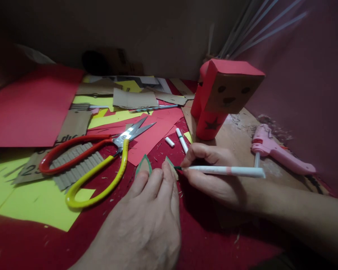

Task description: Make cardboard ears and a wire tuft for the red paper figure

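Observation:
My left hand [150, 215] lies flat, palm down, its fingertips pressing on two small pointed cardboard pieces. The left cardboard piece [144, 165] has a green line along its edges. On the right cardboard piece [174, 172], some green shows along one edge. My right hand [214, 180] is closed around a white marker [230, 171], whose dark green tip touches or nearly touches that right piece. My fingers cover the lower parts of both pieces. Beyond my hands lie a second white marker [181, 140] and a small white cap [169, 141].
Left of my hands lie open scissors [120, 141] with red and yellow handles. A red paper figure [211, 118] with a cardboard face stands at the back right, near a pink glue gun [281, 152]. Red paper [30, 108], yellow paper [50, 208], cardboard scraps and a pencil [157, 108] cover the left side.

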Motion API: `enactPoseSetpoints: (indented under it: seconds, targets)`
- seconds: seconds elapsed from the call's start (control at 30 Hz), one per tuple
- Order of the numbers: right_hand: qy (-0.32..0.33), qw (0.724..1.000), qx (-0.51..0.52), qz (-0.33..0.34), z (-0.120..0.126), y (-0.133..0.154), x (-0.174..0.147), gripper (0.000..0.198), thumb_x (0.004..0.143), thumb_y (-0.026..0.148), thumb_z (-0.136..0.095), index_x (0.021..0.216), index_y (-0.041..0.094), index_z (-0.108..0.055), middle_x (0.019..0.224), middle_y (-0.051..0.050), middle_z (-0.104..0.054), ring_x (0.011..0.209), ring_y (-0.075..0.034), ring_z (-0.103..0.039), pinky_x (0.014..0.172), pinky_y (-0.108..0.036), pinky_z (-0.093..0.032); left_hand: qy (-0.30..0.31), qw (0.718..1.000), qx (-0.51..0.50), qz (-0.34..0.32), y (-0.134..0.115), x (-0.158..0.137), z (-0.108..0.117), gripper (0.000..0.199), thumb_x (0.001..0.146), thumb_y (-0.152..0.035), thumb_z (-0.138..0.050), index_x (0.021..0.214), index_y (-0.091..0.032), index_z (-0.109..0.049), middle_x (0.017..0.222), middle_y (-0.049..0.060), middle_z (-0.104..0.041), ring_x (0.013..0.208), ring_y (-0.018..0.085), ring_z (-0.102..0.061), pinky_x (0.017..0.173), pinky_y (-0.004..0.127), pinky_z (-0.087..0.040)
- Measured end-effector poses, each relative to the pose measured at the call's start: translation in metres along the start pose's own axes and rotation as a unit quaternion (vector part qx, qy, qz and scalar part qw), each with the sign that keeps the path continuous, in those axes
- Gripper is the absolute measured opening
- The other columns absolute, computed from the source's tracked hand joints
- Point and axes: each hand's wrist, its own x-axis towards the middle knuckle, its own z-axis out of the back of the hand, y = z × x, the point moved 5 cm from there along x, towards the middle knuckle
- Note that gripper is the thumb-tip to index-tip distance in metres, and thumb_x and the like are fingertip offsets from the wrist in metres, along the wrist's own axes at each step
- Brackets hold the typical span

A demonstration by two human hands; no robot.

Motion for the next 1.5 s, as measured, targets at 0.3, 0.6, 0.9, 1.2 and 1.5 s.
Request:
enactPoseSetpoints:
  seconds: [0.3, 0.6, 0.9, 1.2, 1.5]
  targets:
    - [-0.018, 1.0, 0.015, 0.001, 0.0025, -0.0002, 0.0011, 0.011, 0.075, 0.006, -0.056, 0.073, 0.017, -0.056, 0.06, 0.007, -0.052, 0.055, -0.005, -0.044, 0.047, -0.013, -0.035, 0.007, 1.0, -0.008, -0.009, 0.0023, 0.0029, 0.0043, 0.048, 0.074, -0.003, -0.035, 0.105, -0.003, -0.071, 0.109, 0.022, -0.069, 0.096, 0.036, -0.063, 0.081, 0.048, -0.043]
    - [-0.01, 0.999, 0.032, -0.019, 0.0031, -0.0027, 0.0004, 0.012, 0.074, 0.006, -0.056, 0.072, 0.018, -0.055, 0.061, 0.007, -0.051, 0.056, -0.006, -0.044, 0.047, -0.014, -0.035, -0.004, 1.0, -0.006, 0.003, 0.002, 0.0017, 0.0033, 0.048, 0.072, -0.003, -0.036, 0.103, -0.005, -0.072, 0.107, 0.021, -0.07, 0.095, 0.035, -0.064, 0.081, 0.047, -0.042]
    - [0.006, 1.0, -0.001, -0.017, 0.0007, 0.0012, 0.0019, 0.008, 0.073, 0.009, -0.058, 0.072, 0.017, -0.056, 0.058, 0.006, -0.05, 0.053, -0.006, -0.042, 0.045, -0.015, -0.034, -0.005, 1.0, -0.007, -0.002, 0.0025, 0.0039, 0.0062, 0.048, 0.073, -0.002, -0.034, 0.101, -0.003, -0.072, 0.106, 0.022, -0.07, 0.094, 0.036, -0.065, 0.079, 0.048, -0.043]
    - [-0.019, 0.999, 0.016, -0.021, 0.0013, -0.0026, 0.0015, 0.007, 0.076, 0.011, -0.058, 0.074, 0.017, -0.056, 0.059, 0.006, -0.052, 0.055, -0.006, -0.044, 0.047, -0.015, -0.035, -0.005, 1.0, -0.012, -0.003, 0.0003, 0.0008, -0.0009, 0.048, 0.076, -0.004, -0.032, 0.103, -0.003, -0.071, 0.107, 0.023, -0.07, 0.095, 0.036, -0.064, 0.078, 0.049, -0.045]
    - [0.022, 0.998, 0.035, -0.048, 0.002, -0.0011, 0.0008, 0.011, 0.07, 0.008, -0.057, 0.068, 0.018, -0.053, 0.056, 0.006, -0.05, 0.052, -0.007, -0.043, 0.044, -0.017, -0.033, 0.012, 1.0, -0.028, -0.007, 0.0032, 0.0025, 0.0017, 0.048, 0.077, -0.003, -0.031, 0.105, 0.0, -0.07, 0.108, 0.025, -0.068, 0.096, 0.037, -0.063, 0.079, 0.05, -0.044]
